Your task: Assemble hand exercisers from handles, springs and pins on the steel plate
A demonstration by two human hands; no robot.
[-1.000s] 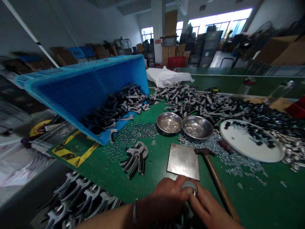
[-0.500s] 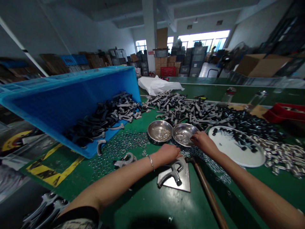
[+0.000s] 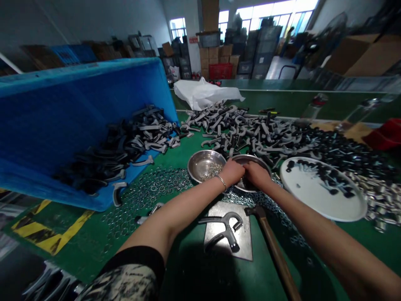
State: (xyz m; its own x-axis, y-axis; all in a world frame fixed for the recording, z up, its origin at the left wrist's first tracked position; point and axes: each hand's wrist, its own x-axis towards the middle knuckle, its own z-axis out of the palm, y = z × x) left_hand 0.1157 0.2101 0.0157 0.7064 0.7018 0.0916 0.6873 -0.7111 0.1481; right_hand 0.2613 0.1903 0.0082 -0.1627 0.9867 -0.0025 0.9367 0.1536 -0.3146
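My left hand (image 3: pixel 232 171) and my right hand (image 3: pixel 257 174) meet over the right metal bowl (image 3: pixel 266 164), fingers drawn together and almost touching. Whatever they pinch is hidden or too small to make out. Beside it stands another metal bowl (image 3: pixel 197 164) with small shiny metal pieces, partly behind my left hand. Below my hands a grey-and-black forked handle (image 3: pixel 228 230) lies on a square steel plate (image 3: pixel 246 246). A hammer (image 3: pixel 272 242) with a wooden handle rests right of the plate, under my right forearm.
A blue crate (image 3: pixel 94 92) on its side holds many grey-black handles; more are heaped behind the bowls (image 3: pixel 225 129). Metal rings (image 3: pixel 150 188) lie scattered leftward. To the right are a white tray (image 3: pixel 308 196) with black-headed bolts and a pile of metal sleeves (image 3: pixel 380 200).
My left hand has moved from beside the plate up to the right bowl, meeting my right hand, which has shifted over the bowl. The handle on the plate shows more fully. The view has tilted down.
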